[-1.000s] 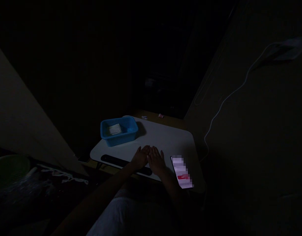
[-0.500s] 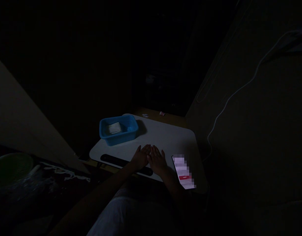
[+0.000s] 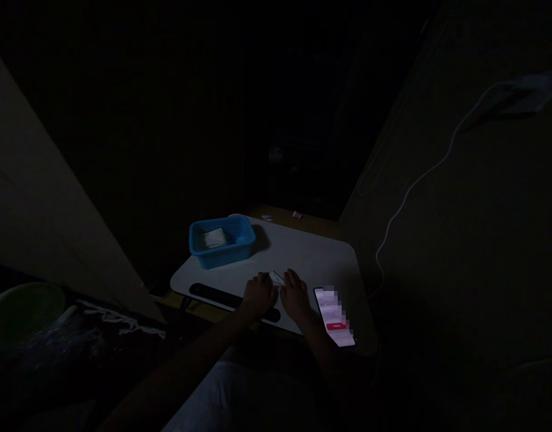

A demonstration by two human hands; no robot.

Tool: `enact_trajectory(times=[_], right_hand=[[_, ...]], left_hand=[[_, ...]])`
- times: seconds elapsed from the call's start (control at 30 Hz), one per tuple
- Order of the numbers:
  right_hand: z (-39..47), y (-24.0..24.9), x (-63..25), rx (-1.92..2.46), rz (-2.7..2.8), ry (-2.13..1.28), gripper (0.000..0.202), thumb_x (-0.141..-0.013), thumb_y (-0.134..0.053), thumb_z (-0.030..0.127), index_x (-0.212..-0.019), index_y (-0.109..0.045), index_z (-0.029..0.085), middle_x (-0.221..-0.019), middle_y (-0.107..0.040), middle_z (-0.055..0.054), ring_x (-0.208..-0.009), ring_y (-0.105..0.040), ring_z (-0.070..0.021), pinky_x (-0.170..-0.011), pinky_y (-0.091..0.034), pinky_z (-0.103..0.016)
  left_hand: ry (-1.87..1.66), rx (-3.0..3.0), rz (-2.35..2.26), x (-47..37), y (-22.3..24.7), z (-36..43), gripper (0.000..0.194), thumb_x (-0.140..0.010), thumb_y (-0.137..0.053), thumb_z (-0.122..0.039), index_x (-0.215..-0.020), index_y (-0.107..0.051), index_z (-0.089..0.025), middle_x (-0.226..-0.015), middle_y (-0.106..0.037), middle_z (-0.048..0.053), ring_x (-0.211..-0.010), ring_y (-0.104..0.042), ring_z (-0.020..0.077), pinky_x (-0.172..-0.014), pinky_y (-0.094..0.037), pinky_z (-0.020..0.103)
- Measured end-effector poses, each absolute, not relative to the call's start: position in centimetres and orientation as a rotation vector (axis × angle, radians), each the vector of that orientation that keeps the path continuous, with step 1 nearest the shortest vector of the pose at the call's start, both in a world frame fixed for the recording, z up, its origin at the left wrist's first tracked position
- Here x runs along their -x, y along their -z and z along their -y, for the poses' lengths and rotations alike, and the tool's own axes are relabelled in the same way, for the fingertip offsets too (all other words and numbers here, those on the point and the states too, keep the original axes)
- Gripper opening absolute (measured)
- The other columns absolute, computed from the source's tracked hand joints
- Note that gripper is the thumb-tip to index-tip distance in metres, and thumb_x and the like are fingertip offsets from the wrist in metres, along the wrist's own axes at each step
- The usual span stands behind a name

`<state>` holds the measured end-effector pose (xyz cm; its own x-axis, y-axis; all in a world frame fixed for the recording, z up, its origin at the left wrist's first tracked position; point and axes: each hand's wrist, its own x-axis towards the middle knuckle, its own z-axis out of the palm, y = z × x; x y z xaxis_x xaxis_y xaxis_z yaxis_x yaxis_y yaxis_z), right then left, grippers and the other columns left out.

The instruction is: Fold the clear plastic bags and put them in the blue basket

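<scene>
Between my two hands a small white piece (image 3: 276, 278), thin like folded paper or cloth, shows at the fingertips; its exact kind is unclear in the dim light. My left hand (image 3: 260, 294) is closed at its left side, fingers curled. My right hand (image 3: 294, 294) is closed on its right side. Both hands rest low over the front of the white table (image 3: 294, 249). Beyond my left hand stands a blue plastic basin (image 3: 226, 255) with a folded white bundle (image 3: 213, 238) inside.
A lit phone (image 3: 334, 315) lies on the table right of my right hand. A dark slot strip (image 3: 217, 295) runs along the front edge. A white cable (image 3: 404, 198) hangs on the right wall. Small scraps and a green round item (image 3: 26, 309) lie beyond the table.
My hands lay flat with fingers stretched forward; now the fingers are curled and the white piece shows between them. The view has shifted slightly.
</scene>
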<state>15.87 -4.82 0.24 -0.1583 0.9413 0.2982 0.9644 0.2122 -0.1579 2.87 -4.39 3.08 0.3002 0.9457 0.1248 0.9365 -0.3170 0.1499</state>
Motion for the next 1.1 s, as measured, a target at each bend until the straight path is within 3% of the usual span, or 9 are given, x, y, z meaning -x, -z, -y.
enact_trajectory(times=[0.23,0.37,0.53,0.7,1.1], right_hand=[[6.5,-0.6,-15.9,1.832,2.067,0.031,0.043,-0.081,-0.033,0.020,-0.121,-0.044,0.011,-0.127,-0.045,-0.010,-0.119,-0.035,-0.0175,-0.096,-0.028,-0.031],[6.1,-1.3,-15.5,1.798,2.147,0.075,0.047,-0.082,-0.031,0.019,-0.127,-0.037,0.009,-0.133,-0.037,-0.010,-0.124,-0.027,-0.0174,-0.101,-0.021,-0.032],[5.8,-1.1,-14.5,1.780,2.290,0.078,0.049,-0.088,-0.022,0.033,-0.132,-0.027,0.012,-0.139,-0.024,-0.008,-0.129,-0.015,-0.0193,-0.103,-0.011,-0.042],[5.9,-0.5,-14.2,1.854,2.288,0.035,0.053,-0.089,-0.014,0.039,-0.133,-0.025,0.011,-0.139,-0.023,-0.010,-0.129,-0.016,-0.0189,-0.103,-0.007,-0.045],[5.9,-0.5,-14.3,1.861,2.293,0.042,0.054,-0.089,-0.013,0.039,-0.133,-0.025,0.012,-0.139,-0.023,-0.010,-0.129,-0.016,-0.0197,-0.102,-0.010,-0.045]], left_hand=[[-0.039,-2.352,-1.740,-1.1,-5.7,3.5,0.041,-0.084,-0.031,-0.038,-0.084,-0.063,-0.014,-0.085,-0.063,0.013,-0.077,-0.061,0.0220,-0.065,-0.045,0.031],[-0.326,-2.664,-1.451,-0.6,-4.1,2.7,0.032,-0.083,-0.035,-0.026,-0.102,-0.057,-0.012,-0.098,-0.061,0.013,-0.092,-0.056,0.0208,-0.079,-0.043,0.032],[-0.426,-2.783,-1.317,-1.4,-0.4,2.7,0.048,-0.080,-0.036,-0.020,-0.127,-0.034,-0.009,-0.133,-0.036,0.014,-0.123,-0.031,0.0213,-0.098,-0.028,0.038],[-0.304,-2.759,-1.425,-1.6,0.4,3.0,0.051,-0.082,-0.031,-0.023,-0.132,-0.027,-0.011,-0.138,-0.026,0.012,-0.127,-0.022,0.0222,-0.101,-0.019,0.045],[-0.289,-2.772,-1.424,-1.6,0.7,2.8,0.051,-0.082,-0.029,-0.025,-0.132,-0.027,-0.013,-0.138,-0.026,0.011,-0.127,-0.022,0.0225,-0.101,-0.018,0.046]])
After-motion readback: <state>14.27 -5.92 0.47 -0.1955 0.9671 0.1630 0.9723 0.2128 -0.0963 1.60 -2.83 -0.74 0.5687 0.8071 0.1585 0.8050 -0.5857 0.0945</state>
